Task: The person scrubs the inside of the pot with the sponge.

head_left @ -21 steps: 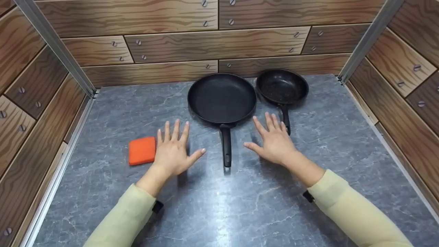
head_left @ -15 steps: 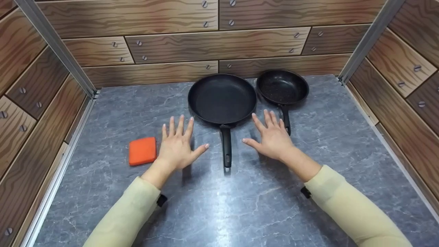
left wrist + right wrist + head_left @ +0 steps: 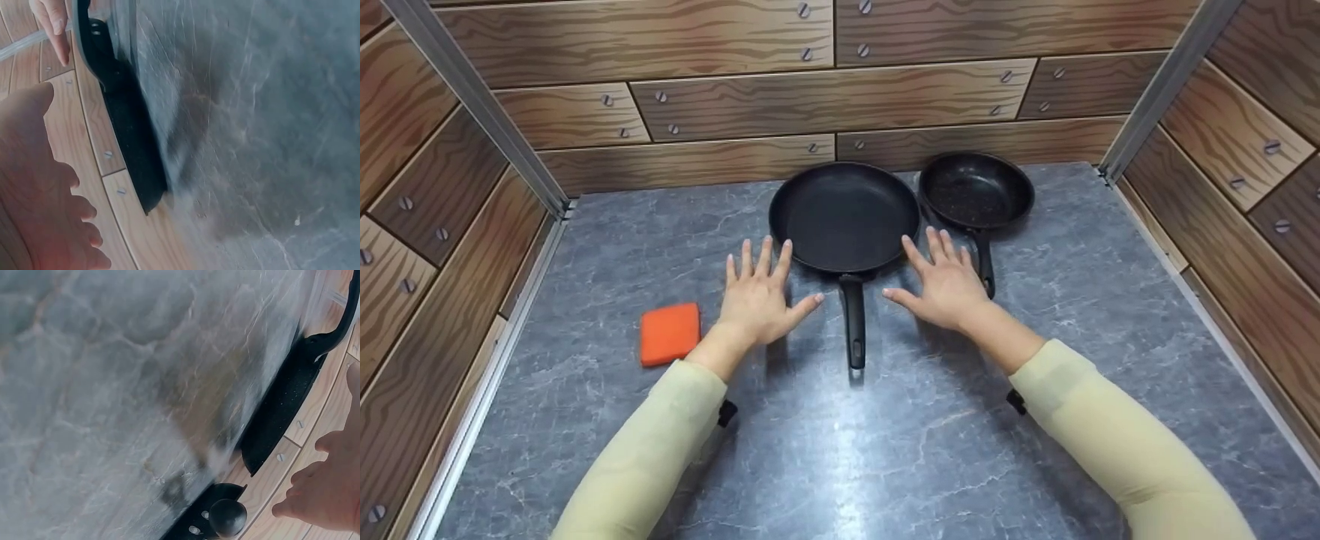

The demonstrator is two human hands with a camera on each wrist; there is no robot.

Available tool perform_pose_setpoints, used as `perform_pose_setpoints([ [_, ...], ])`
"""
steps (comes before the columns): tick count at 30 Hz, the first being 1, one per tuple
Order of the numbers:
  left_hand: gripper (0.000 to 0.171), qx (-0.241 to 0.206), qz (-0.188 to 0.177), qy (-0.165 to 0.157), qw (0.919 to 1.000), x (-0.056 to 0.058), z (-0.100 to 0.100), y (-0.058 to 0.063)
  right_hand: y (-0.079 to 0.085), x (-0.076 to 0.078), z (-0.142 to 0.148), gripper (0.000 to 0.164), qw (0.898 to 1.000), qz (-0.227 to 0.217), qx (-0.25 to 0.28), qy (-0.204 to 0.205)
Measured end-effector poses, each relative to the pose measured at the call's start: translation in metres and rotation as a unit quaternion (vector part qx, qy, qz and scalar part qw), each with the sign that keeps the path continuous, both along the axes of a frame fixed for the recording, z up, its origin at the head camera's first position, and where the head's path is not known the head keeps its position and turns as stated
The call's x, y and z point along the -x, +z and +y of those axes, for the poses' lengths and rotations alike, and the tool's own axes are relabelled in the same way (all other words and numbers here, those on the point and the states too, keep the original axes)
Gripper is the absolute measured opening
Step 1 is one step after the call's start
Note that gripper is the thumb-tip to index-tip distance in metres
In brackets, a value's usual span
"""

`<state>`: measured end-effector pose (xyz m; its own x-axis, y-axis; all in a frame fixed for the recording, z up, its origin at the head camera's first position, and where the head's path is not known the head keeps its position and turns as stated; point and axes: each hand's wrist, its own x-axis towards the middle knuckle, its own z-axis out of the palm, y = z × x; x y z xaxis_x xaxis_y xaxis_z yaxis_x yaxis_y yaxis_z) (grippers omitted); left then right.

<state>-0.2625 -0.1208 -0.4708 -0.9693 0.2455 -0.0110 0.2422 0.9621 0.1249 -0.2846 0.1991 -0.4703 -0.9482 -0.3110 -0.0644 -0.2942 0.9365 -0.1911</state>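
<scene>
My left hand [image 3: 757,304] is held flat with fingers spread, its fingertips at the lower left rim of the large black frying pan [image 3: 844,217]. On the other side, my right hand [image 3: 949,289] has its fingers spread too, between that pan's right rim and the handle of a smaller speckled frying pan [image 3: 977,191]. Neither hand holds anything. Both wrist views show the palms above the tabletop, with the large pan's side [image 3: 135,140] ahead of the left hand [image 3: 50,197]. The large pan's handle [image 3: 854,322] points toward me between the two hands.
An orange square sponge-like pad [image 3: 670,334] lies on the grey marbled tabletop [image 3: 840,450], left of the left forearm. Wood-patterned walls [image 3: 735,97] with metal corner posts [image 3: 1170,82] close in the back and both sides, and the pans stand near the back wall.
Both hands have moved forward and inward, closer to the large frying pan's sides, fingers still spread. The pans and orange pad have stayed in place.
</scene>
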Motion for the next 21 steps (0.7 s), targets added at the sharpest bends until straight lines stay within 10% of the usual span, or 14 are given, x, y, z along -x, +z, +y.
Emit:
perform_pose_setpoints([
  [21,0.105,0.014,-0.042,0.021,0.9988,0.044,0.001,-0.013,-0.01,0.042,-0.004,0.101,1.0,-0.016,-0.01,0.015],
])
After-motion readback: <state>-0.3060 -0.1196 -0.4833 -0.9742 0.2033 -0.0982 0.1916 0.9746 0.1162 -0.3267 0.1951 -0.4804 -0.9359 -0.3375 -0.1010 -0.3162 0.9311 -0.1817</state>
